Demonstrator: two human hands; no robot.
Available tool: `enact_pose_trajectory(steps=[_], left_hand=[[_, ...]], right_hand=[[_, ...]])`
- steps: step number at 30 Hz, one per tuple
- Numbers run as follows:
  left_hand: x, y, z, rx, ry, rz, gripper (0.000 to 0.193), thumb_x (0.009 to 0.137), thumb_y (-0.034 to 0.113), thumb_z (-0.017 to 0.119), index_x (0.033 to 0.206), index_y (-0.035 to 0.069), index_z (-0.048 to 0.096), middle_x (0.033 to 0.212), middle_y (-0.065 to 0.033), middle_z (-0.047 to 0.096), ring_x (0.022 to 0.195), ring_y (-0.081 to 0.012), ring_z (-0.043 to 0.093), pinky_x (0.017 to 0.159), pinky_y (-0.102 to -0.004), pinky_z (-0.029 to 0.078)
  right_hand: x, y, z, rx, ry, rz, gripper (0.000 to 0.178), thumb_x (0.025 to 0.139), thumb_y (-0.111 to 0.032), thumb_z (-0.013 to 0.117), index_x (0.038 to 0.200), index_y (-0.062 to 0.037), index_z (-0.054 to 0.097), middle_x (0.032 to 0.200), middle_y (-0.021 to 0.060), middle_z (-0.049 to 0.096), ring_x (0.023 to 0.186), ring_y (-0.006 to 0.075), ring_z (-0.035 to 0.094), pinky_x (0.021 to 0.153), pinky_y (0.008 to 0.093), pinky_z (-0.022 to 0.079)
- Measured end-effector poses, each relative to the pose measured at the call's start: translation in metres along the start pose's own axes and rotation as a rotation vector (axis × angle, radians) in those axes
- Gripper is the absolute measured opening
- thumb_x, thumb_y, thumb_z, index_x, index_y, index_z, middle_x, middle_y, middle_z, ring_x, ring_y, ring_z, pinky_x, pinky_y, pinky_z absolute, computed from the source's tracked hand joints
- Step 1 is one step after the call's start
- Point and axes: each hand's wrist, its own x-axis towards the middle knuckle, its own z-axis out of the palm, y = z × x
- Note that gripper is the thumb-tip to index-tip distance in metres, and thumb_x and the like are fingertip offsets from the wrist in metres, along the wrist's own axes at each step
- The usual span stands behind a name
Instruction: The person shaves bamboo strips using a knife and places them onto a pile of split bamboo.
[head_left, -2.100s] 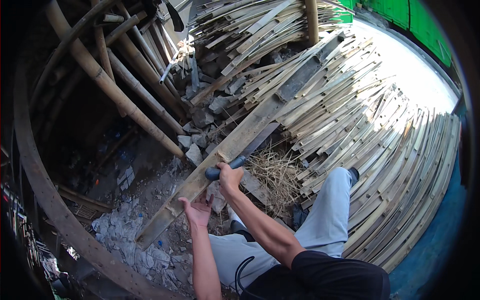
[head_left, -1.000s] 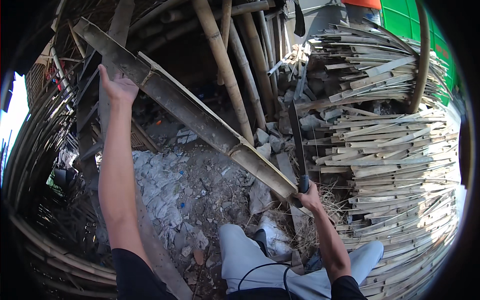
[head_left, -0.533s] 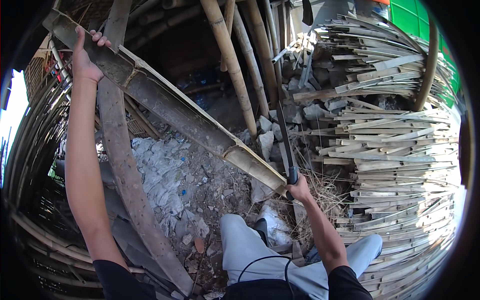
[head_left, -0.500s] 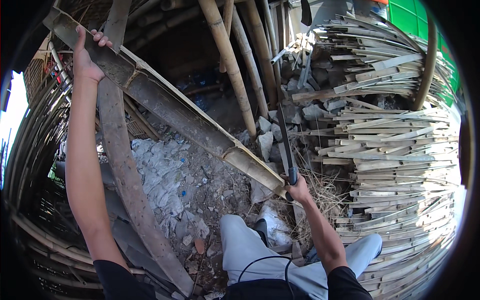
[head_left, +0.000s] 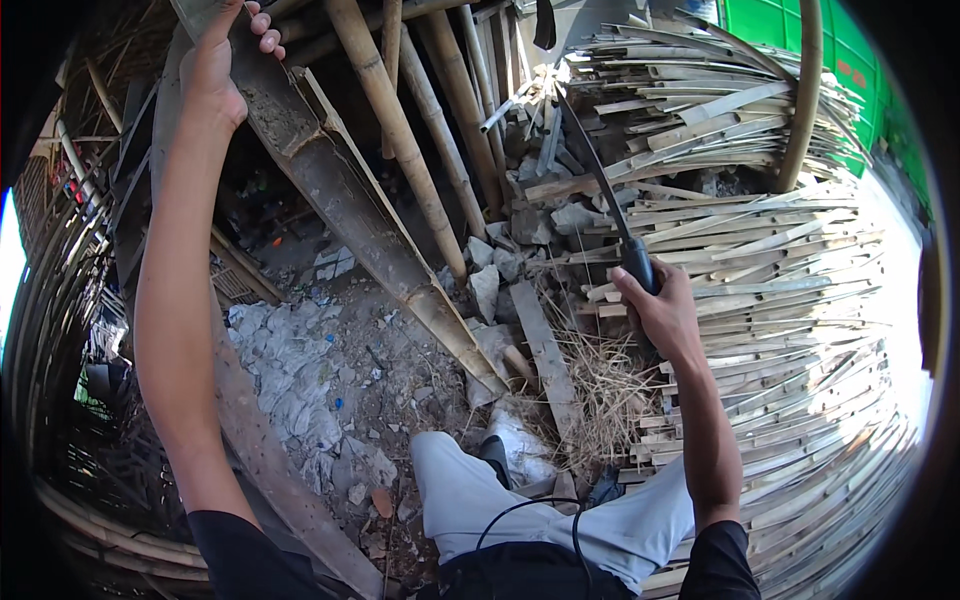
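Observation:
A long half-round length of split bamboo slants from the upper left down toward my knees, its hollow side facing up and its inner nodes showing. My left hand grips its far upper part, thumb on one side and fingertips over the other edge. In my right hand is a machete, held by its black handle. Its long, narrow dark blade points up and away, to the right of the bamboo and apart from it. The bamboo's lower end is close to the ground, above my knees; contact there is unclear.
Stacked split bamboo strips fill the right side, beside an upright pole. Bamboo posts lean ahead. Broken stones, dry fibres and a pale crumpled sheet cover the ground. A weathered plank lies along my left.
My right hand has lifted the machete up and right, away from the bamboo's lower end. The split bamboo now slants more steeply, its lower end shifted left in view; my left hand still holds it.

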Motion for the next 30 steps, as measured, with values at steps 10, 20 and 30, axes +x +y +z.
enact_pose_trajectory(steps=[10,20,30], left_hand=[[-0.001,0.008,0.073,0.086,0.185,0.187,0.043,0.074,0.05,0.078,0.079,0.015,0.052,0.059,0.0023,0.052,0.048,-0.0112,0.054,0.047,-0.0252,0.046],[-0.003,-0.027,0.132,-0.049,0.161,0.066,0.043,0.074,0.051,0.078,0.074,0.014,0.055,0.059,0.0006,0.054,0.046,-0.0133,0.053,0.046,-0.0281,0.046],[0.004,-0.033,0.17,-0.076,0.101,0.091,0.042,0.076,0.047,0.077,0.073,0.012,0.055,0.059,-0.001,0.053,0.045,-0.0151,0.053,0.045,-0.0289,0.045]], right_hand=[[-0.015,-0.067,-0.054,0.085,-0.006,0.061,0.037,0.094,-0.036,0.058,0.094,0.0013,0.06,0.059,-0.0021,0.05,0.042,0.0044,0.043,0.039,0.0202,0.033],[-0.019,-0.135,-0.043,0.27,-0.082,-0.061,0.043,0.095,-0.039,0.055,0.097,0.0034,0.061,0.06,0.0013,0.053,0.041,0.0058,0.046,0.038,0.0198,0.037],[-0.009,-0.174,-0.032,0.131,-0.16,-0.148,0.05,0.094,-0.04,0.049,0.066,0.0001,0.059,0.05,0.0035,0.054,0.042,0.0109,0.051,0.045,0.0255,0.041]])
